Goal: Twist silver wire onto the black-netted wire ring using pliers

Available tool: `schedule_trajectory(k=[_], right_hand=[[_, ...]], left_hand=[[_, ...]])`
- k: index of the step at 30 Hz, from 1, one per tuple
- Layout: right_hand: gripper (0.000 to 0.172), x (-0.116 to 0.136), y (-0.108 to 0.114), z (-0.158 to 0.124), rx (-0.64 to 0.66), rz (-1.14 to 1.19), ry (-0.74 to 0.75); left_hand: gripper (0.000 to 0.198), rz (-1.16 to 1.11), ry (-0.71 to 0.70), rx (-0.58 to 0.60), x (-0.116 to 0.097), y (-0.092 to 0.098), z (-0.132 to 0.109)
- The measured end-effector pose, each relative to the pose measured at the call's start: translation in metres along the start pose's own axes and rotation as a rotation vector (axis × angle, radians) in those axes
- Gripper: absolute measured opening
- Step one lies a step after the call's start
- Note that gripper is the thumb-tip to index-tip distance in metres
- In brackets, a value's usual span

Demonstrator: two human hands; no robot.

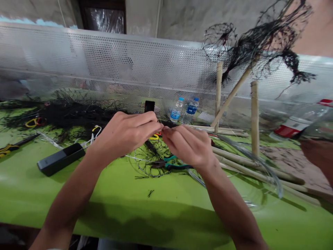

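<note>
- The thin strand (pixel 163 128) sits right between the two hands, up in the air above the bench (pixel 104 205). It is too small to tell what it is made of.
- The left hand (pixel 125 133) has its grip pressed together, pinching one end of the strand with thumb and fingers.
- The right hand (pixel 188 146) pinches the other end. Its fingertips almost touch the left ones.
- Under the hands lies a black wire tangle (pixel 152 158), and green-handled pliers (pixel 171 164) rest on its edge.
- A black box (pixel 61 159) lies to the left, and bamboo sticks (pixel 255 114) are on the right.
- The bench is bright green.
- Two water bottles (pixel 177 110) stand at the back by a shiny metal wall full of little holes (pixel 104 62).
</note>
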State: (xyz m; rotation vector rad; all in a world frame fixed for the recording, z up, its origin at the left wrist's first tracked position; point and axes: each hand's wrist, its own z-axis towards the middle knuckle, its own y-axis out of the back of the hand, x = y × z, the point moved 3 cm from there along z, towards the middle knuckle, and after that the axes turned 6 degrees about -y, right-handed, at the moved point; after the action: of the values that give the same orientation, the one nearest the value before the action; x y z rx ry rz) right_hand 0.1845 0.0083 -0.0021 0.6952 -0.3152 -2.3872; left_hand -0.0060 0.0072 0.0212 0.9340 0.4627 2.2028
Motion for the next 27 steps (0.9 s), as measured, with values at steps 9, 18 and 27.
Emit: schedule_trajectory(k=[9, 18, 27], right_hand=[[0.029, -0.019, -0.026, 0.001, 0.641, 1.262, -0.975], [0.017, -0.017, -0.027, 0.002, 0.605, 1.762, -1.316], [0.011, -0.011, -0.017, 0.007, 0.495, 1.664, -1.187]], left_hand=[[0.014, 0.008, -0.046, -0.103, 0.009, -0.003, -0.003], [0.013, 0.016, -0.015, -0.053, 0.0, 0.014, -0.002], [0.016, -0.022, -0.013, -0.141, 0.002, 0.014, -0.008]])
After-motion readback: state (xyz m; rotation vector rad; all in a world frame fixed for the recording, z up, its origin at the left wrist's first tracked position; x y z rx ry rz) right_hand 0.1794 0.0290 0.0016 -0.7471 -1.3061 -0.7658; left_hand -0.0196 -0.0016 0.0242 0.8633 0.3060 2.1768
